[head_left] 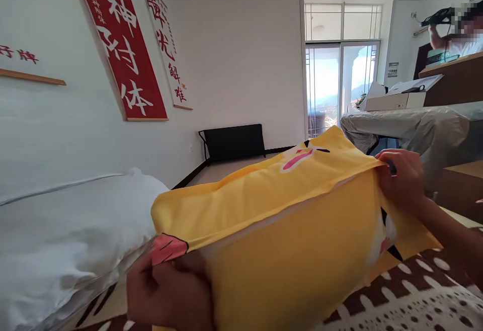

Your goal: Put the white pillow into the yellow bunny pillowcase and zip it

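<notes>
A yellow pillowcase (264,190) with pink, white and black cartoon prints stretches across the middle of the view. Its long hem runs slanting between my two hands, and the part below the hem bulges as if filled; what is inside is hidden. My left hand (169,291) grips the near left corner, by a pink printed patch, its fingers partly under the cloth. At the right end, my right hand (403,177) pinches the hem, higher and farther out. A plump white pillow (83,235) with a dark-edged seam lies to the left, close to my left hand.
Brown-and-white patterned fabric (415,296) lies underneath. A black folded frame (236,142) leans by the far wall. On the right stand a plastic-covered table (411,119), a white box (394,101) and brown cartons (460,185). A person (464,44) is at the far right. Scrolls (128,54) hang left.
</notes>
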Tool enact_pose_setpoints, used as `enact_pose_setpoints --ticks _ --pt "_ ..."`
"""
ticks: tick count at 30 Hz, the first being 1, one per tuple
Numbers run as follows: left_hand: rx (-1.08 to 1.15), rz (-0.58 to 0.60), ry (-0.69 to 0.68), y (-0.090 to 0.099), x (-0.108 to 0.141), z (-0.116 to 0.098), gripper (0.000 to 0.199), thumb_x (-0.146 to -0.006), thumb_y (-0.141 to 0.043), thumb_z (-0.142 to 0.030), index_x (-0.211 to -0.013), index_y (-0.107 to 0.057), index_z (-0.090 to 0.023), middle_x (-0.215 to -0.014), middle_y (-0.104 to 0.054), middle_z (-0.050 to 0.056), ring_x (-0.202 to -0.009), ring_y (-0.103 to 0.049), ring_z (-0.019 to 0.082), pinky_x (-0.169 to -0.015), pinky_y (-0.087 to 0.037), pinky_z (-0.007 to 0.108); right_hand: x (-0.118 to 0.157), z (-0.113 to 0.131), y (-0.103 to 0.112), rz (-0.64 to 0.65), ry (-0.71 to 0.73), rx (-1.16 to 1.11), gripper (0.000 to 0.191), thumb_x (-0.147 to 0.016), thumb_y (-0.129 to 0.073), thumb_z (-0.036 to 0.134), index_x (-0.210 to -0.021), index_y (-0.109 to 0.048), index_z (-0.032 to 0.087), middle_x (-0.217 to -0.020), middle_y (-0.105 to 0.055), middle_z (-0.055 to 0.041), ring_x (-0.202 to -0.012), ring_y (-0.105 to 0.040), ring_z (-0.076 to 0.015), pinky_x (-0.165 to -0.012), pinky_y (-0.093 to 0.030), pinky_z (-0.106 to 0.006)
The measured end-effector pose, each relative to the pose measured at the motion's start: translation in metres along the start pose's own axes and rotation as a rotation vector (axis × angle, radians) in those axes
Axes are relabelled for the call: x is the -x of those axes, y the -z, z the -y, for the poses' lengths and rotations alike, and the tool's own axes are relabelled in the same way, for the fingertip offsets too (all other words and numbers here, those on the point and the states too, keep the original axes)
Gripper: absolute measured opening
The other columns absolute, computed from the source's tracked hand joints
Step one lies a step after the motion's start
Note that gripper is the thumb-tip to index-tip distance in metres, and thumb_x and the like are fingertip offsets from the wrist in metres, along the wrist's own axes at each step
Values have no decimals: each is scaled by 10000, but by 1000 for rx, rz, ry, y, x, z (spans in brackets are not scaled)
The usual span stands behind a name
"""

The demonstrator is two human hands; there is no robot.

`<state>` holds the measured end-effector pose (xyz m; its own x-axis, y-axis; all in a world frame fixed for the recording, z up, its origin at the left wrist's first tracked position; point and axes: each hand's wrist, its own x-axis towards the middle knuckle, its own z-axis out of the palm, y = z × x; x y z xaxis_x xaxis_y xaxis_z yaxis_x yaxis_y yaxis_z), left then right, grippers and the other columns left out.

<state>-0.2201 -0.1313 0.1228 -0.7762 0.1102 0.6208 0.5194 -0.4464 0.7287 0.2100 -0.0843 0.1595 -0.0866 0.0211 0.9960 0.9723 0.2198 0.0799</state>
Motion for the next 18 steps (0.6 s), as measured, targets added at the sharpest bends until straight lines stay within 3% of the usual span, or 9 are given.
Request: enact_pose_setpoints --ticks 2,3,5,6,10,11,14,18 --pt "106 -112 153 -3 9 -19 57 -699 -483 -230 -731 -527 -211 -729 -512 13 -680 -497 184 -593 -411 353 7 -11 15 -95 -6 52 124 -899 -430 303 -804 -494 255 -781 -652 -75 -783 -586 -198 -796 -394 -373" --pt "125 -105 190 -4 11 -23 52 -685 -504 -220 -714 -545 -209 -713 -529 7 -664 -495 174 -589 -406 340 13 -14 19 -116 -15 59 114 -895 -437 296 -806 -497 256 -767 -649 -75 -766 -583 -205 -780 -399 -378" --pt "72 30 172 -6 10 -16 78 -689 -504 -223 -717 -573 -201 -676 -534 -10 -640 -484 155 -577 -391 312 34 -18 22 -26 -11 32 116 -890 -459 308 -809 -520 251 -753 -648 -76 -743 -581 -218 -740 -403 -385" --pt "13 106 138 -8 7 -6 70 -682 -510 -231 -693 -571 -197 -629 -505 -26 -613 -462 142 -568 -377 295 49 -19 22 102 -5 4 128 -892 -465 313 -816 -542 246 -779 -659 -81 -764 -590 -225 -741 -400 -391" --pt "-255 498 -169 -21 0 56 214 -662 -525 -320 -513 -428 -201 -491 -395 -47 -528 -381 116 -548 -342 263 127 -14 16 787 20 -221 242 -929 -397 246 -989 -632 233 -1011 -702 -85 -931 -637 -221 -824 -401 -409" --pt "-297 613 -267 -24 -1 69 256 -676 -502 -343 -490 -389 -208 -471 -402 -38 -515 -390 122 -545 -342 264 143 -14 15 881 -8 -263 292 -936 -373 224 -1083 -624 238 -1088 -691 -90 -983 -636 -223 -844 -410 -415" --pt "-404 811 -532 -28 -11 89 305 -738 -436 -384 -488 -367 -224 -472 -460 -9 -530 -451 153 -579 -360 285 160 -19 14 952 -80 -314 362 -954 -346 226 -1217 -592 267 -1182 -664 -90 -1049 -631 -232 -857 -440 -425" --pt "-547 941 -779 -25 -39 79 296 -756 -423 -428 -546 -494 -231 -579 -604 35 -658 -553 219 -664 -387 331 118 -23 10 856 -110 -314 348 -957 -383 313 -1230 -596 280 -1209 -650 -82 -1106 -603 -247 -927 -428 -446"
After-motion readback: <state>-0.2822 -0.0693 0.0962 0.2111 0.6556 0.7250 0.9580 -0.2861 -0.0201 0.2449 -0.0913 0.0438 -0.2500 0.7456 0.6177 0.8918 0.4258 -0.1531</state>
